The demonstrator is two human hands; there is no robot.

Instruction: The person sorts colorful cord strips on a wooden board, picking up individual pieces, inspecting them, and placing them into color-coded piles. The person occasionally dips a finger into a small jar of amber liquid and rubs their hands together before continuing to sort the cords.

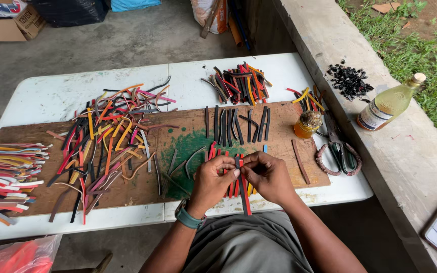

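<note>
My left hand [212, 178] and my right hand [267, 175] meet over the near edge of a brown wooden board [178, 136], pinching the top of a narrow red and black strip [244, 194] that hangs down toward me. Under the hands lie a few more red, yellow and black strips [231, 188]. A row of dark strips [236, 124] lies side by side on the board just beyond my hands. A watch with a teal band sits on my left wrist.
A big loose pile of coloured strips [110, 134] covers the board's left. Stacked strips [8, 177] lie far left, another heap [236, 83] at the back. A small amber jar [307, 125], scissors [341, 150], a glass bottle [388, 103] and black scraps [349, 81] sit right.
</note>
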